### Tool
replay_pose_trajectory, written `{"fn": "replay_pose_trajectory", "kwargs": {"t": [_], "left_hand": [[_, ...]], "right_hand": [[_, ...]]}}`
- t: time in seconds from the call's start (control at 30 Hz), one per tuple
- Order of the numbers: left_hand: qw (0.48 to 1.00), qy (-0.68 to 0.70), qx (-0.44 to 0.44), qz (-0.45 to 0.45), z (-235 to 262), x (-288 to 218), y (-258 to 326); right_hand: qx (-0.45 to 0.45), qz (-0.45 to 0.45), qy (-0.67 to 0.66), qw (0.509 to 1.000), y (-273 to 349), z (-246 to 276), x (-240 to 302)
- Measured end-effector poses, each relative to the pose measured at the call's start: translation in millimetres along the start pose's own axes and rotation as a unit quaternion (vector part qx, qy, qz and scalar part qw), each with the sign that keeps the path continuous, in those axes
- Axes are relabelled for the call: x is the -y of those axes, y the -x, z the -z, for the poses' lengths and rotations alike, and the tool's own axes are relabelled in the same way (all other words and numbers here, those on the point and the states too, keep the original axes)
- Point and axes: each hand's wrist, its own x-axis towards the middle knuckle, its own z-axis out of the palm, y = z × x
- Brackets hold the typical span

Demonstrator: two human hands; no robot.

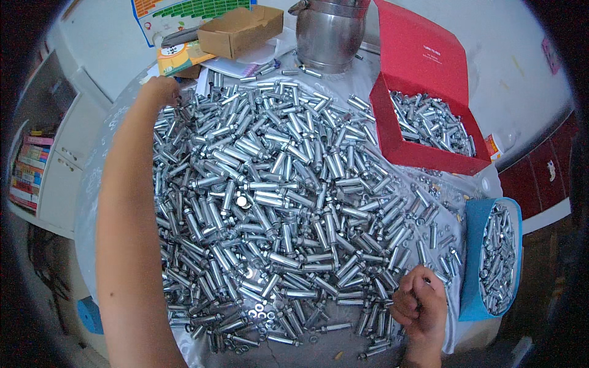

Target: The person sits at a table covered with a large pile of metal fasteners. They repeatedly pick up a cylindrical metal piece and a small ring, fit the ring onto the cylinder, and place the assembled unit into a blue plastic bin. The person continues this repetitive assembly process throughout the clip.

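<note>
A large heap of shiny metal sleeve anchor bolts (270,202) covers most of the table. My left arm stretches along the heap's left side, and my left hand (161,92) is at its far left edge. The fingers there look curled, with their tips mostly hidden. At the near right edge of the heap, my right hand (422,300) is closed, thumb and fingers bent inward. Whatever may be in its grasp is too small or covered to make out. Loose washers (261,314) lie among the bolts near the front.
An open red box (423,156) of bolts stands at the far right, with a blue bin (472,270) of bolts nearer me. A metal pot (331,37) and a cardboard box (240,32) sit at the back. Left of the table is a white cabinet (64,178).
</note>
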Motion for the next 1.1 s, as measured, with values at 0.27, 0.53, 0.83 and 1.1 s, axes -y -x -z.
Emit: {"fn": "replay_pose_trajectory", "kwargs": {"t": [0.27, 0.53, 0.83, 1.1], "left_hand": [[0.995, 0.071, 0.057, 0.037, -12.8, -9.0, 1.6], [0.951, 0.213, -0.201, 0.1, -28.6, -11.5, 28.6], [0.786, 0.469, -0.304, -0.263, 79.3, -216.5, 227.4], [0.807, 0.431, -0.155, -0.373, 115.8, -314.0, 374.0]], "right_hand": [[0.01, -0.034, -0.006, 0.999, 0.9, 4.9, 1.0], [0.1, -0.093, -0.106, 0.985, 4.9, 5.6, -0.4], [0.081, -0.025, -0.143, 0.986, 0.9, 5.7, -6.9], [0.077, 0.102, -0.08, 0.989, -9.0, 15.1, -23.6]]}}
